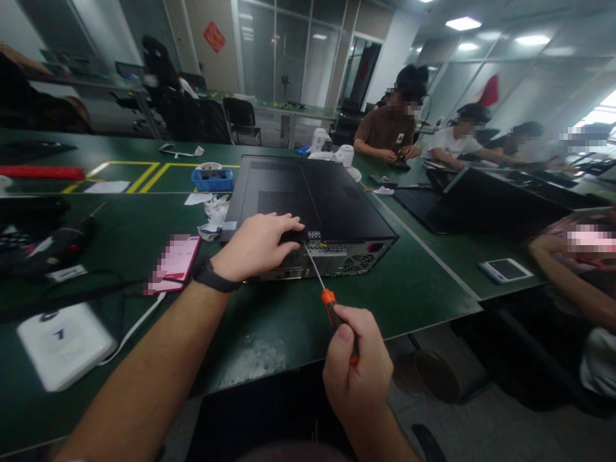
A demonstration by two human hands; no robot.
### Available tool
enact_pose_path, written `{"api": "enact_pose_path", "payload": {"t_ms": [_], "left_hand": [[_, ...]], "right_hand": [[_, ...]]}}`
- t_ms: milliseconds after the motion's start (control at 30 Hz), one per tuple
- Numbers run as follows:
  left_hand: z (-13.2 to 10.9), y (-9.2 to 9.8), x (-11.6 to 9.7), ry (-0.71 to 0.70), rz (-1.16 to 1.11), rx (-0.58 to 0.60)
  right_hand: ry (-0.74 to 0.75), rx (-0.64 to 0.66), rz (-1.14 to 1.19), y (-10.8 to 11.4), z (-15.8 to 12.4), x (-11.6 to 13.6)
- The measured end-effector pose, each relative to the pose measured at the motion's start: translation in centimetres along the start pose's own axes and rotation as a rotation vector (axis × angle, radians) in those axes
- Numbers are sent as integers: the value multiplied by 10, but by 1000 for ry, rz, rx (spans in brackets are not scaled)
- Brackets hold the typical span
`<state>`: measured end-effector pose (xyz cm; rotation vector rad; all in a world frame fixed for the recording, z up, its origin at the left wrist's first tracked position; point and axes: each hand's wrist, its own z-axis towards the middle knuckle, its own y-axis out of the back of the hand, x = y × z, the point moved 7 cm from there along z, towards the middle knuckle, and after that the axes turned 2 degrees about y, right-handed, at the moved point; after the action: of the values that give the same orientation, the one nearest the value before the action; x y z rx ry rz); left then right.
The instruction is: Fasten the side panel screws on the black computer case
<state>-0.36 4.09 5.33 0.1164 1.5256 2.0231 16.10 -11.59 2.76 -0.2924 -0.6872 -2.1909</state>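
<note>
One hand, the right (359,362), is nearest, its fingers wrapped around the orange-and-dark handle of a screwdriver (328,298). The tool looks light and rigid; its thick handle should give good purchase for turning, while the thin bare shaft would be a poorer place to hold. The shaft slopes away to the upper part of the rear of a computer case (332,192); whether its tip sits in a screw is too small to tell.

The left hand (262,240), with a dark band (216,277) at its wrist, rests on the near edge of the case, fingers laid out and not clasping it, the thumb near the screwdriver's tip.

The case lies flat on the green worktop (423,295), its fan grille (359,264) facing the wearer. It is probably heavy and stiff, with a smooth cover that could let a palm slip. For lifting, its opposite sides low down would be the sounder hold; the ports and vents deserve a lighter touch. Along its left side lies crumpled white wrapping (214,215), and farther off stands a blue bin (212,179).
</note>
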Motion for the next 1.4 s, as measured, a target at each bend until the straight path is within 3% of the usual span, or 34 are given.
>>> {"api": "enact_pose_path", "payload": {"t_ms": [733,1067,1233,1400], "left_hand": [[4,0,2,11,-70,-85],[37,-10,10,24,-41,-103],[49,-14,15,7,-36,-127],[52,-13,18,43,-37,-119]], "right_hand": [[-26,-45,10,3,3,-7],[-37,-54,-81,-15,23,-32],[-63,-75,-76,-16,32,-45],[-71,-69,-96,-11,46,-43]]}}
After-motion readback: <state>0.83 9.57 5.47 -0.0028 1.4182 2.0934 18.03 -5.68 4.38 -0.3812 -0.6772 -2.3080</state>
